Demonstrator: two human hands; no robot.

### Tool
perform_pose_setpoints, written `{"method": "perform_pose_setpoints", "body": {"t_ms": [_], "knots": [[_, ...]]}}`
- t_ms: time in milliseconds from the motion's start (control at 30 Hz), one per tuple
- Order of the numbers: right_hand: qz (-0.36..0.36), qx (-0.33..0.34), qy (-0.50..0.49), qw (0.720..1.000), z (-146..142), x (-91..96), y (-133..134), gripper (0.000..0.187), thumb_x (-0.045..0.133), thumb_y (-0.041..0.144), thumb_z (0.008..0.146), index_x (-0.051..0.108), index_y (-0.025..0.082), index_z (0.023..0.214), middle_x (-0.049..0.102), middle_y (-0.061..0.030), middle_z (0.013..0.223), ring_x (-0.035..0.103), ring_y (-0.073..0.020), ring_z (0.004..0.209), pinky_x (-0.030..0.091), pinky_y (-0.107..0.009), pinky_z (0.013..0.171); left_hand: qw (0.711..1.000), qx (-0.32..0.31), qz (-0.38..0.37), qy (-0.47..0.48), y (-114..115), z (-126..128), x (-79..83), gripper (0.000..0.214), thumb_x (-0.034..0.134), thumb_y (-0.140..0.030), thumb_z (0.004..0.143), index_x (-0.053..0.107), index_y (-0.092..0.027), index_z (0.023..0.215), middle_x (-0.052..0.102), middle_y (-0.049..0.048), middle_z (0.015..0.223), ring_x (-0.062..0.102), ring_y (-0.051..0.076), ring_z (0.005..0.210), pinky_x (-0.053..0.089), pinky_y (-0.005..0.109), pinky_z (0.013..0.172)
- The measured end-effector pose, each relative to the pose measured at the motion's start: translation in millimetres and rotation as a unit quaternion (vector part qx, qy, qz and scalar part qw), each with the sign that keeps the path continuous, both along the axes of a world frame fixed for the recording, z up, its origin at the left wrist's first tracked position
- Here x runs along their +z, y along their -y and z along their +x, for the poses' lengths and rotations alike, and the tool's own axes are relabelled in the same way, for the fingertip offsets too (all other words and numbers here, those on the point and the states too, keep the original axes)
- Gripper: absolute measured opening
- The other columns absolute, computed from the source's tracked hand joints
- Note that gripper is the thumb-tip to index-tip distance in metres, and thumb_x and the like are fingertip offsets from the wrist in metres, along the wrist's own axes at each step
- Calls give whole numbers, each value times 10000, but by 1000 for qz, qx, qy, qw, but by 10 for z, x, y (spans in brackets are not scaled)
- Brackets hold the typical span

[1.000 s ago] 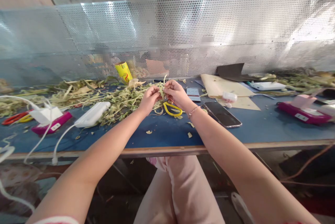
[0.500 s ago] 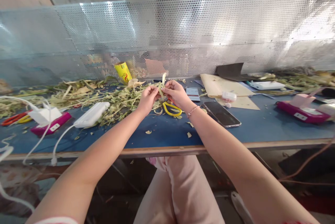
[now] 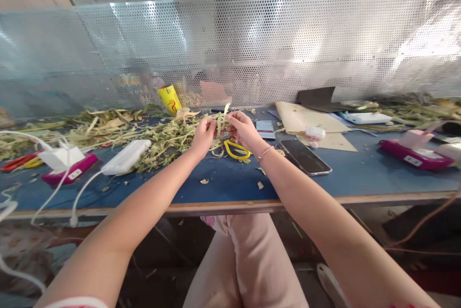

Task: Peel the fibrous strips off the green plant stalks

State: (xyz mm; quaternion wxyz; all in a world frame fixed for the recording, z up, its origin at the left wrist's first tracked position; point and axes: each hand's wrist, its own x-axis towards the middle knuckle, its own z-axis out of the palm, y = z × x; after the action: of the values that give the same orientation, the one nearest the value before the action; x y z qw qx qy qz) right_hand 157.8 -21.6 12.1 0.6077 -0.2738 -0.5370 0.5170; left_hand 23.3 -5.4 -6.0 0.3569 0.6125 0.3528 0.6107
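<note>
Over the blue tabletop, my left hand (image 3: pixel 203 136) is closed in a pinch at a pale green strip of dried leaf (image 3: pixel 219 124). The thumb and fingers of my right hand (image 3: pixel 242 128) close on the same strip from the other side, and its thin end sticks up between the hands. Just below my right hand lies a pair of scissors (image 3: pixel 237 151) with yellow and red handles, its blades partly hidden. A heap of dried, shredded leaves (image 3: pixel 169 137) spreads beside my left hand. My right wrist wears a beaded bracelet.
Left are a white power bank (image 3: pixel 127 157) and a magenta power strip (image 3: pixel 70 169) with cables. Right are a phone (image 3: pixel 305 156), a brown paper sheet (image 3: pixel 309 118) and another magenta strip (image 3: pixel 418 153). A yellow tube (image 3: pixel 169 100) stands before the perforated metal screen (image 3: pixel 252 34).
The leaf strip has shifted and tilts differently between my fingers. My hands have moved slightly apart. Everything else on the table stays put.
</note>
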Motion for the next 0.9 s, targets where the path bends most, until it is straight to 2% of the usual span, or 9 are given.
{"method": "perform_pose_setpoints", "body": {"t_ms": [133,267,367,533,733,900], "knots": [[-47,-76,-4,996,16,-26,-61,316,600,480,699,437,211,731,428,59,612,388,-42,454,286,-195,425,998,-17,-28,48,30,40,43,251,533,-384,802,399,-196,703,450,-58,542,528,92,531,476,257,613],[-60,-78,72,993,-3,-67,-67,327,566,514,717,457,205,710,432,38,610,400,-66,492,282,-210,435,993,-28,-49,99,92,77,100,210,518,-308,821,396,-189,700,457,-61,570,508,75,514,489,275,658],[-35,-78,119,989,-37,-88,-47,337,516,526,734,465,198,675,443,29,613,407,-81,541,298,-217,470,991,-47,-58,109,98,80,92,196,524,-289,819,408,-187,697,440,-64,555,462,68,478,477,271,644],[28,-121,155,980,-61,-117,-85,294,443,447,777,420,197,624,423,35,596,388,-85,567,307,-218,519,993,-63,-60,82,50,81,16,221,554,-316,797,415,-187,684,413,-67,511,411,66,444,415,225,540],[33,-145,145,978,-75,-119,-67,222,437,349,786,339,217,636,356,59,561,350,-81,513,282,-211,494,997,-42,-52,43,14,55,-23,262,576,-341,771,406,-180,655,457,-52,561,462,74,503,405,220,547],[117,-215,191,950,-59,-85,1,250,456,288,785,312,212,595,322,58,529,300,-86,512,247,-231,520,999,-28,-28,-8,47,11,12,222,581,-336,768,441,-187,682,490,-40,595,470,92,512,391,242,568]]}}
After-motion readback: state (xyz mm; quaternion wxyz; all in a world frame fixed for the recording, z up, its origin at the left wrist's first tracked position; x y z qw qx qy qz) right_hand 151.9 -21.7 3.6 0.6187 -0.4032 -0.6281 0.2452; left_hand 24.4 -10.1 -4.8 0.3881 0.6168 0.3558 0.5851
